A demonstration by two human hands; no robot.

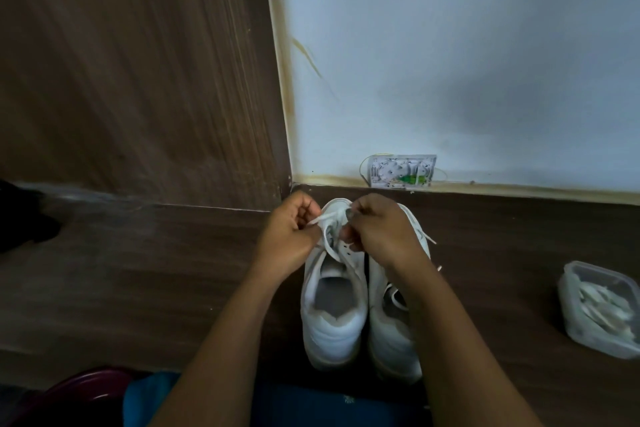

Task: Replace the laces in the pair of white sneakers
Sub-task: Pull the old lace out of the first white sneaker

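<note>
Lace (pixel 325 217) between left hand (pixel 289 230), right hand (pixel 379 229)

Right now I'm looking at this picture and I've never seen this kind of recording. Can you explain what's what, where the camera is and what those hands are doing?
There is no machine here. One camera worn on a person's head looks down at their own bare arms. The left hand and right hand each pinch a white lace stretched between them over the front of one sneaker. The second sneaker stands close beside it. Both sit on a dark wooden surface. To the right lies a clear plastic tub holding what look like more white laces.
</note>
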